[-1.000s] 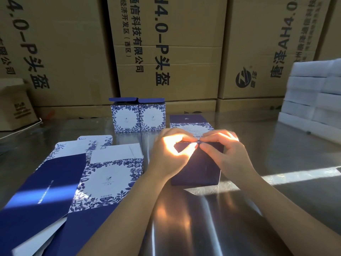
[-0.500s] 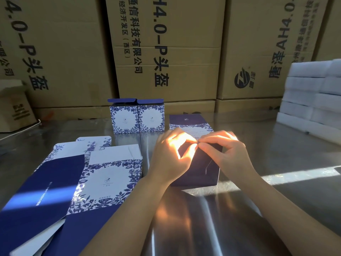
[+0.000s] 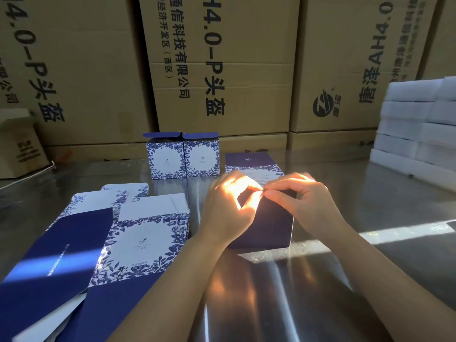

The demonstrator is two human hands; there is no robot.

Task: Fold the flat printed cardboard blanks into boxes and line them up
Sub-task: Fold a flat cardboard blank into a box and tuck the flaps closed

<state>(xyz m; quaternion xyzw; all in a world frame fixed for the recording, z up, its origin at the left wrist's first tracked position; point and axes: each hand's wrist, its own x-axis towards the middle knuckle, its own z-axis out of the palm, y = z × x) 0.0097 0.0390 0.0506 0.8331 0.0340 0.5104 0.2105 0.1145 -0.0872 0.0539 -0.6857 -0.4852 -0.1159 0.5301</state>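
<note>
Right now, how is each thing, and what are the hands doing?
Box: on the table, top edge pinched.
Left hand: pinching the box's top edge.
Right hand: pinching the same edge.
Folded boxes: two, upright, side by side, lids open.
Blanks: flat, overlapping.

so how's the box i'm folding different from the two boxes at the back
The box lies on its side, showing mostly dark blue faces; the back boxes stand upright, showing white floral fronts. The left hand and right hand pinch the box; the back boxes are untouched, side by side. All share the blue and white print.
</note>
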